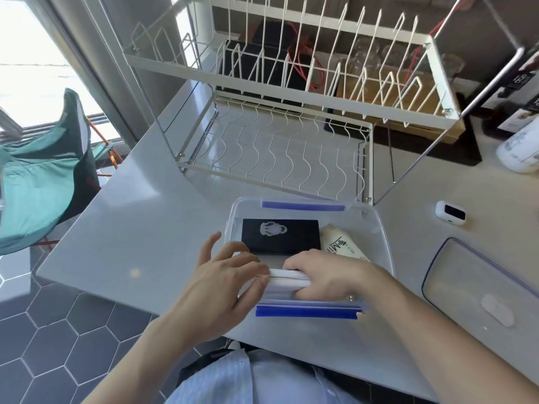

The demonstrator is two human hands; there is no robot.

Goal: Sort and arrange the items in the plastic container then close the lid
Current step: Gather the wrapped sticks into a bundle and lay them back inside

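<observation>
A clear plastic container [376,228] with blue latches stands on the counter in front of me. Inside it lies a black box [280,236] with a pale print, flat at the back left. A cream tube [342,243] rests at the right. My right hand [329,275] is inside the container at its near side, closed on a white flat box [287,279]. My left hand [221,281] is at the container's left wall, its fingertips touching the same white box. The clear lid [481,293] lies on the counter to the right.
A white two-tier wire dish rack [280,147] stands just behind the container. A small white device [450,212] lies to the right, and a white bottle [522,147] stands at the far right. A green folding chair [43,176] is on the left beyond the counter edge.
</observation>
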